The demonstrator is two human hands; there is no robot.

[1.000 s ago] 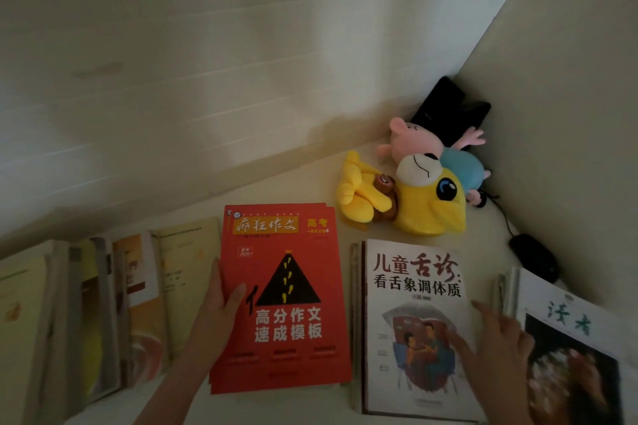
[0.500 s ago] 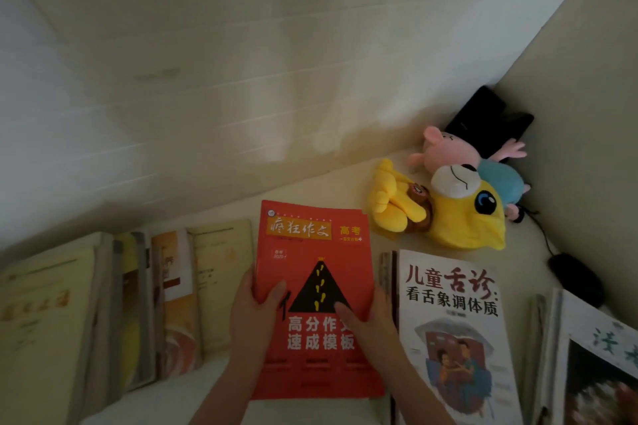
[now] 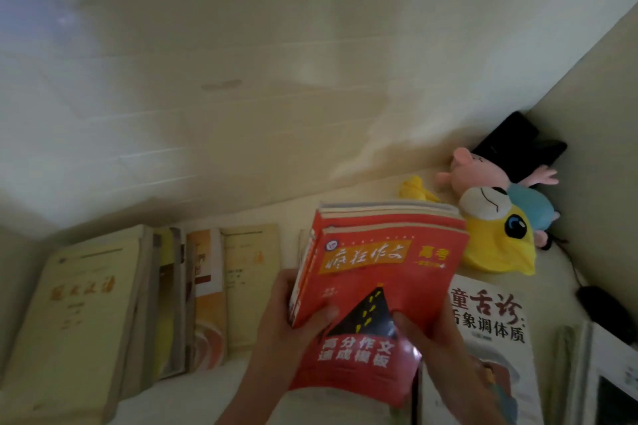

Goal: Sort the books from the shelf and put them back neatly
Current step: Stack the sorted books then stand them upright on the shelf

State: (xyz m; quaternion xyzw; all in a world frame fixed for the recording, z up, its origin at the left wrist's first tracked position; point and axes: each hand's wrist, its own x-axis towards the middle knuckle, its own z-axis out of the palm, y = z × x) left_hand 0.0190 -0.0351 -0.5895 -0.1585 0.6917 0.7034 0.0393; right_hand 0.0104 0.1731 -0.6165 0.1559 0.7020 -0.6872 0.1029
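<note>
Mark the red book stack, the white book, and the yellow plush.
red book stack (image 3: 366, 257): head view, orange title band
white book (image 3: 490, 319): head view, cover title area
yellow plush (image 3: 497, 252): head view, lower body

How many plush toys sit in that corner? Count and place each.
2 for sure: a pink pig plush, blue-bodied, against the black object in the corner; a yellow plush before it, partly behind the red books. The white face between could be a third.

Red books (image 3: 379, 272) in both hands (image 3: 359, 338)
</note>
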